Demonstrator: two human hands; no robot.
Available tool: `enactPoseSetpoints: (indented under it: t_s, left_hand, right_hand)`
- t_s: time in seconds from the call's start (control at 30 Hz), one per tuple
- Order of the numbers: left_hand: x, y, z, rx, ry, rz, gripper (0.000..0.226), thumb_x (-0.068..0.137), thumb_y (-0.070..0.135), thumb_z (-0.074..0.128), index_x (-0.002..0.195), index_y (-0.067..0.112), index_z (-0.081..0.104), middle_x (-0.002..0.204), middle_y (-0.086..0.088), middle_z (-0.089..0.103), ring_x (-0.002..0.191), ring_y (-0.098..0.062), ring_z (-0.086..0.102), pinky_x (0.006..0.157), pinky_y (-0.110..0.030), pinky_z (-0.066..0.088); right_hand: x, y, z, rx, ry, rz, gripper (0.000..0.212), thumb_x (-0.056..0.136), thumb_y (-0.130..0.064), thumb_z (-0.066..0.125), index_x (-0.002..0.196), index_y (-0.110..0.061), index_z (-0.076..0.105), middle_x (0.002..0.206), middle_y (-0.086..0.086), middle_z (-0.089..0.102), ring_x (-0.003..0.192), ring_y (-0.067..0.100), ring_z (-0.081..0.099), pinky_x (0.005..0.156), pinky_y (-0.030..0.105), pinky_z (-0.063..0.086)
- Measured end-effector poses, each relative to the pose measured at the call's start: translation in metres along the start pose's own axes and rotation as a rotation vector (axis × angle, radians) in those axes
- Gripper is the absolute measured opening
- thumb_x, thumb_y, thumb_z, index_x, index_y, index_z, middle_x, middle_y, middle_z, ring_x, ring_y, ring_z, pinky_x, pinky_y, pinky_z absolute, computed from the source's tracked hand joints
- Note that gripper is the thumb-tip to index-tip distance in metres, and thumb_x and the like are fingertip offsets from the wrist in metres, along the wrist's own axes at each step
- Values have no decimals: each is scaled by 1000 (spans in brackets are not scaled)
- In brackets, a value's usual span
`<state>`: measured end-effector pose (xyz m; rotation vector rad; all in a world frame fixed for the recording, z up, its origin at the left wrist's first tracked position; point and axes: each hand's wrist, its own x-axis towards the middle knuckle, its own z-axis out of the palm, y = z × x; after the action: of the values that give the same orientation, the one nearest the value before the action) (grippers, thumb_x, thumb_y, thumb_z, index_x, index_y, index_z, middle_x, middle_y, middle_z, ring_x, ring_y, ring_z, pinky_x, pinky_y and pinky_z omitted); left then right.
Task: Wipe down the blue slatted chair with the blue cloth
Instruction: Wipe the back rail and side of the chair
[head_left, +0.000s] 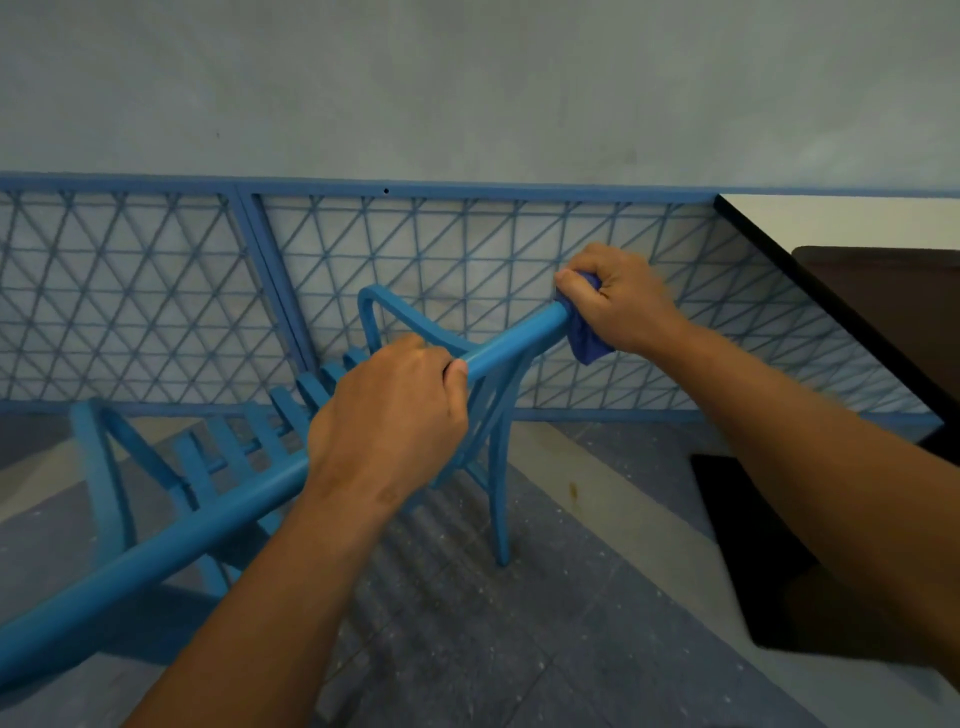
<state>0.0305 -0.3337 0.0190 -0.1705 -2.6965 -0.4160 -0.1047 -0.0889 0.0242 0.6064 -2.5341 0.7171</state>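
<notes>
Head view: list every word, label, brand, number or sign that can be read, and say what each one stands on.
None: no readable text in this view.
The blue slatted chair, the blue cloth, the blue lattice railing, the grey wall and the dark table edge bear no lettering, labels or numbers.

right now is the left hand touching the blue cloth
Apart. The head view shows the left hand gripping the chair's top rail, with bare rail between it and the blue cloth held by the right hand.
</notes>
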Motion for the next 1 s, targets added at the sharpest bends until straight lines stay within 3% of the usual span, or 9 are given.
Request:
enactPoseSetpoints:
  t_s: [0.13,0.27,0.37,0.47,0.67,0.9,1.0]
  left_hand:
    - [0,0,1,35,10,1,41,104,47,33,83,28,63,78,12,46,61,-9,49,57,-32,45]
    - [1,0,2,47,5,19,41,104,46,32,83,26,62,77,11,44,63,-10,49,59,-34,45]
    - [0,-1,4,58,10,38,41,104,46,32,84,27,62,77,12,44,62,-9,49,60,-34,46]
    - [0,0,4,94,8,38,43,104,48,28,88,26,62,78,11,44,61,-9,49,59,-35,48]
    - [-3,1,4,282,-11,127,49,102,55,26,103,19,60,86,6,53,62,-15,53,60,-36,53]
    - [-8,-8,-5,284,-51,227,50,99,59,28,106,21,60,91,7,53,68,-15,55,65,-37,54]
    - [-20,-15,-12,229,-30,290,49,100,59,31,104,22,62,87,9,51,64,-14,53,60,-36,53]
  right_hand:
    - [-12,-29,14,9,-33,-178,31,97,-32,51,83,-16,72,78,-2,61,76,12,54,74,30,41]
    - [-2,-29,11,-42,-60,-242,36,97,-27,50,69,-10,65,65,6,58,64,23,53,67,39,41]
    - [10,-12,3,-32,-42,-142,36,94,-22,53,60,-9,56,57,9,53,57,27,50,60,46,41]
    - [10,-5,6,7,-44,-45,32,90,-24,53,68,-4,64,65,12,60,64,28,57,64,47,46]
    - [4,-8,9,87,-7,60,27,85,-33,56,74,-13,71,78,5,69,74,21,63,69,43,51]
    - [-7,-14,-5,22,-68,36,29,86,-34,56,67,-15,67,70,5,65,68,22,60,66,45,50]
    - [-26,-16,-14,-6,-79,13,34,89,-34,59,64,-13,63,64,6,61,63,23,58,63,45,48]
